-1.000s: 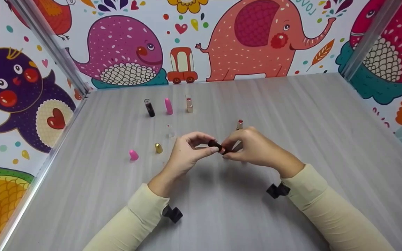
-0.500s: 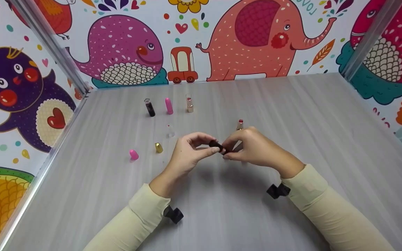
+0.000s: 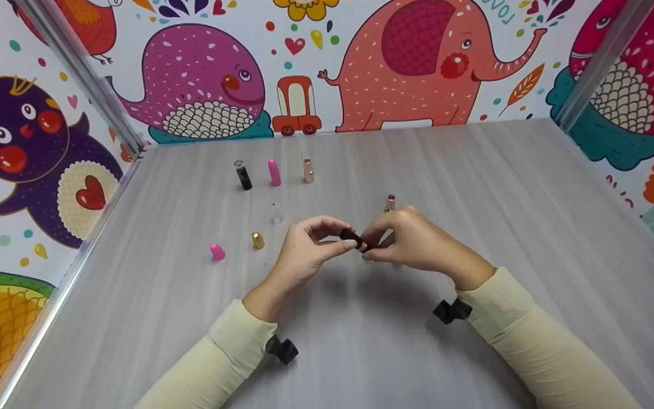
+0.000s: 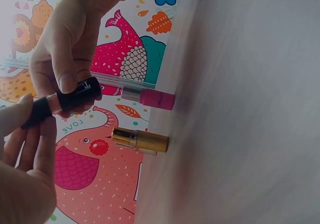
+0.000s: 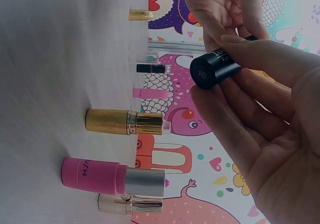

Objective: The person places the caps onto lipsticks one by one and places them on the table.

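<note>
Both hands hold a black lipstick [image 3: 353, 238] above the middle of the table. My left hand [image 3: 307, 244] pinches its black cap [image 4: 37, 113] between thumb and fingers. My right hand [image 3: 412, 241] grips the lettered black base [image 4: 82, 94], whose round end faces the right wrist camera. A copper-coloured band [image 4: 53, 103] shows between cap and base. Near the right hand stand a gold lipstick [image 5: 112, 121], a pink lipstick with a silver collar [image 5: 95, 175] and a pale gold lipstick with a red tip [image 3: 390, 203]. In the head view the right hand hides most of these.
At the back left stand a black lipstick with a clear top [image 3: 243, 175], a pink one [image 3: 274, 172] and a rose-gold one [image 3: 308, 170]. Closer in are a clear cap [image 3: 276, 212], a gold cap [image 3: 257, 241] and a pink cap [image 3: 217, 251]. Printed walls [image 3: 349, 108] enclose the table.
Both hands stay in nearly the same place on the black lipstick. Less of the copper-coloured band shows between them in the head view than a second ago.
</note>
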{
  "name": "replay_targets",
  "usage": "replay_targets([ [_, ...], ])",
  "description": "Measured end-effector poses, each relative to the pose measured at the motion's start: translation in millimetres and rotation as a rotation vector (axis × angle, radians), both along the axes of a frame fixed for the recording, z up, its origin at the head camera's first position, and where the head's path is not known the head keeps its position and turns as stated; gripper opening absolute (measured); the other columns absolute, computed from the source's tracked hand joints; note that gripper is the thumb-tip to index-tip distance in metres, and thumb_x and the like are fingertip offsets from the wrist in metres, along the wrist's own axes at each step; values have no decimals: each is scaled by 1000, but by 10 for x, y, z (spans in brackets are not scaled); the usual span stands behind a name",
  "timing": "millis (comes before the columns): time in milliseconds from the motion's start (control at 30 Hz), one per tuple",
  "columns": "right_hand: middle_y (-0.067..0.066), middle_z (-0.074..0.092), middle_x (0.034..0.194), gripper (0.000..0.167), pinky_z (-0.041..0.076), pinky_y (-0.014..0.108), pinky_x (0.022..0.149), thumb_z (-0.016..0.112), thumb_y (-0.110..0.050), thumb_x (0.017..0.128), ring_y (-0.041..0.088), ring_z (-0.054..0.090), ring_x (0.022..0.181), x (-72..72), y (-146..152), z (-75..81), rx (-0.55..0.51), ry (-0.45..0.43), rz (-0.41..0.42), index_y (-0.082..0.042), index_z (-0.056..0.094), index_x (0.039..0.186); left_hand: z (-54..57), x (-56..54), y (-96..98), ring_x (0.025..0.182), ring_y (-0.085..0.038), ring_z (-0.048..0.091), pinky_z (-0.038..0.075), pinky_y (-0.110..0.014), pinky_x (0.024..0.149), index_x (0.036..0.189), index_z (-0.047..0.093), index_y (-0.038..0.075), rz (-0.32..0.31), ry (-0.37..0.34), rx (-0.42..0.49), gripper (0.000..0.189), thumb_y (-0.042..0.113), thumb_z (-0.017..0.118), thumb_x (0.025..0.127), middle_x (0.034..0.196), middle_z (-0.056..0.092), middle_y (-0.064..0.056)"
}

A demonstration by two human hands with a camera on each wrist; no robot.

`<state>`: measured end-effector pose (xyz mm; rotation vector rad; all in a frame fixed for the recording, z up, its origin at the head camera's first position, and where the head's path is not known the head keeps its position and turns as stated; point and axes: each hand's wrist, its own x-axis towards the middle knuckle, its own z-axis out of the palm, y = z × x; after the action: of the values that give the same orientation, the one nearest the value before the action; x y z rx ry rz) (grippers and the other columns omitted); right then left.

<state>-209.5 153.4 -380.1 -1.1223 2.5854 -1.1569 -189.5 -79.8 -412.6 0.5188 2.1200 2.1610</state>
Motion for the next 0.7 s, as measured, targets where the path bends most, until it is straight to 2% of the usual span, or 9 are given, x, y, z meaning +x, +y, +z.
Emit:
replay_targets([
  [200, -1, 80, 97, 19, 64, 26, 78, 89, -3, 86, 11, 77, 88, 1, 0, 3, -9, -1, 0, -8, 83, 103, 4, 6, 5, 104, -20, 72, 62, -37, 94, 108, 75, -6, -5, 0, 10, 21, -5, 84, 89, 108, 76, -10],
  [400, -1, 80, 97, 17, 65, 28, 78, 89, -2, 86, 12, 77, 88, 8, 0, 9, -25, -10, 9, -8, 84, 102, -9, -3, 11, 104, -20, 73, 62, -38, 94, 109, 74, -9, -27, 12, 34, 22, -7, 82, 89, 109, 76, -11],
  [700, -1, 80, 97, 18, 65, 32, 78, 89, -3, 86, 12, 77, 88, 22, -3, 33, -26, -32, -1, -8, 84, 102, 3, 10, -1, 105, -20, 72, 62, -38, 96, 110, 75, -7, -31, 12, 19, 22, -6, 82, 90, 110, 76, -11],
])
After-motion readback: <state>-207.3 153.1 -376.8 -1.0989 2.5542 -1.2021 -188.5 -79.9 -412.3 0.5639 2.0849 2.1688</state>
